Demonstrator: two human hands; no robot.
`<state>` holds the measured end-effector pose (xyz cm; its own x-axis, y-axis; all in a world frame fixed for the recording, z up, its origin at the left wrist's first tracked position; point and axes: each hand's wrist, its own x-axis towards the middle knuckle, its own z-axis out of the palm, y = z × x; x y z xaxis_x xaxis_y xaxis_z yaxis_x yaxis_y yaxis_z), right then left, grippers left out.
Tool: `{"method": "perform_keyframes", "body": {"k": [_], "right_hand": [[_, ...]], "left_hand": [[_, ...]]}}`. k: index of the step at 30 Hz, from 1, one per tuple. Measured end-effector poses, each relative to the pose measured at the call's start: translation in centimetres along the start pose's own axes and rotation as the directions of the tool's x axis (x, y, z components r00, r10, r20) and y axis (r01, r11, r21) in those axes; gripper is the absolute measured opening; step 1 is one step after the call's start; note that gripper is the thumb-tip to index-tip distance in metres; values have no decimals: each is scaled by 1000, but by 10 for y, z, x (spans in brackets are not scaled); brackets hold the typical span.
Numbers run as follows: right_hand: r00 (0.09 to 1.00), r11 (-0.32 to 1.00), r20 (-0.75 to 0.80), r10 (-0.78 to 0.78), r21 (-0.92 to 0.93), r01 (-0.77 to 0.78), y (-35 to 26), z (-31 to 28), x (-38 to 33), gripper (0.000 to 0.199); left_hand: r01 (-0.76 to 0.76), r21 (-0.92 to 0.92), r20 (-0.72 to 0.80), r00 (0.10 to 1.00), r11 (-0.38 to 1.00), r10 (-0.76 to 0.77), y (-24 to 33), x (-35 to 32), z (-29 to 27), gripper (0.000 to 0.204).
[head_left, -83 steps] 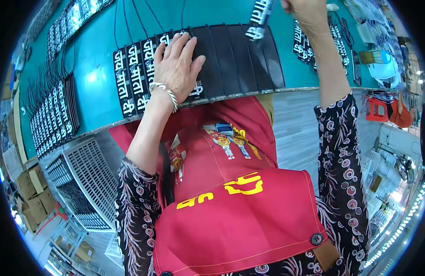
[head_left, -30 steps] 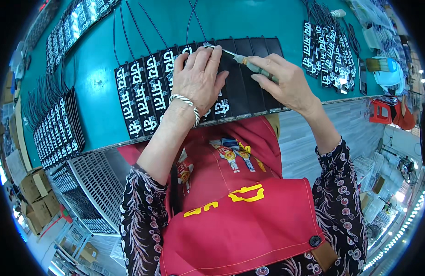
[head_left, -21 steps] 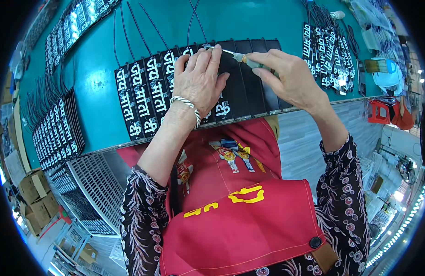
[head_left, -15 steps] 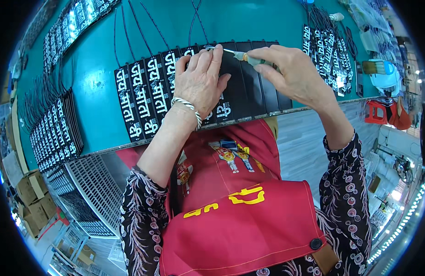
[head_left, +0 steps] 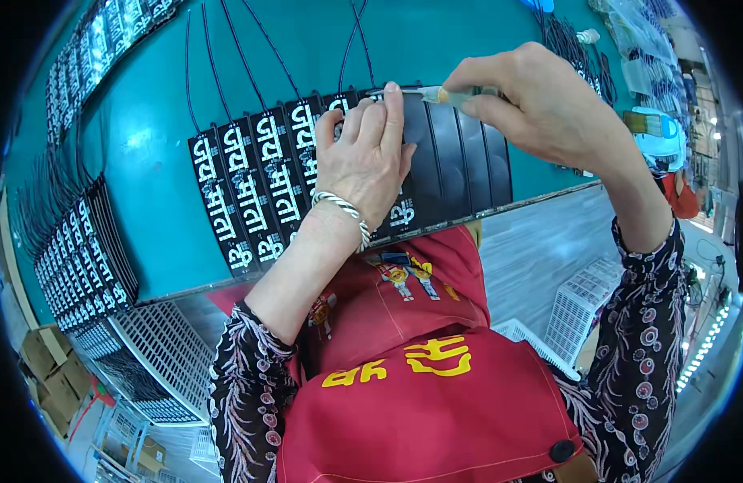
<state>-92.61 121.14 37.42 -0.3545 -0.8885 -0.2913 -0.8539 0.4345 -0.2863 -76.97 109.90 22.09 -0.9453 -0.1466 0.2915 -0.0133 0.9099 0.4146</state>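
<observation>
A wide teal counter (head_left: 154,173) fills the upper part of the view, its near edge bending across the middle. A person in a red apron (head_left: 420,394) and dark patterned sleeves (head_left: 239,394) leans over it. On the counter, close to that near edge, lies a row of black strips (head_left: 259,185) set side by side and touching, those on the left bearing white lettering and those on the right plain black; thin black wires (head_left: 235,48) run from their far ends up the counter. A second, longer bank of similar lettered strips (head_left: 82,249) lies well apart at the far left, and another dark cluster (head_left: 585,56) sits at the upper right. The left hand (head_left: 363,161), with a silver bangle (head_left: 343,209) at the wrist, lies flat on the middle strips, its fingers (head_left: 392,113) extended and pressed together, fingertips at the strips' far ends. The right hand (head_left: 540,105) hovers over the plain strips, its fingers curled and pinching a slim tool with a yellowish handle (head_left: 456,95); the tool lies nearly level, and its pale tip meets the far end of a strip just beside the left fingertips.
</observation>
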Motion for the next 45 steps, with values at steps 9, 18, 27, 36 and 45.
{"method": "perform_keyframes", "body": {"k": [9,18,27,36,45], "right_hand": [[976,983,188,109,-166,-78,1,-50,10,18],[978,966,5,207,160,-205,44,55,-138,27],[760,797,-265,594,321,-512,241,50,-205,42],[653,689,-233,720,346,-636,317,107,-146,54],[694,500,-109,711,773,-391,267,91,-152,30]], "left_hand": [[85,-98,67,995,992,-79,20,28,-16,77],[-35,76,88,996,996,28,87,0,-11,65],[-45,157,93,995,987,30,152,6,-10,43],[-20,151,111,994,988,3,118,-4,35,46],[-12,166,70,998,986,0,115,-25,18,44]]}}
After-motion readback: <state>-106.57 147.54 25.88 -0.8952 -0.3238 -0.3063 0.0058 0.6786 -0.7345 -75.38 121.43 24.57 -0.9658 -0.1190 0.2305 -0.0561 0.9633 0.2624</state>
